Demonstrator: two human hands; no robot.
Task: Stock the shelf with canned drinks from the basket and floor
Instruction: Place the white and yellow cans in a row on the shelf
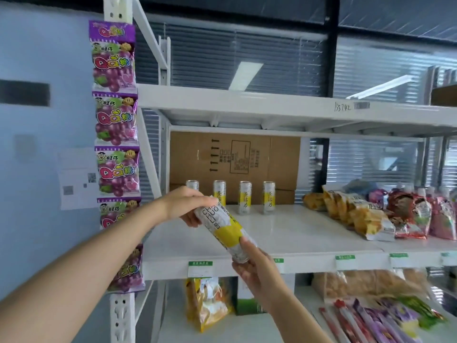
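We hold a slim white-and-yellow drink can [223,231] tilted over the white metal shelf [309,229], left hand [190,206] gripping its upper end, right hand [257,271] its lower end, near four matching upright cans [245,198].

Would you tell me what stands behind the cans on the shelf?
A brown printed cardboard box stands behind the yellow-and-white cans, which hide part of its lower edge.

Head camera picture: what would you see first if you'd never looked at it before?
A white and yellow can in the middle, held tilted by both hands: left hand at its upper end, right hand at its lower end. Behind it four cans stand in a row on the shelf, and a strip of purple candy bags hangs at the left.
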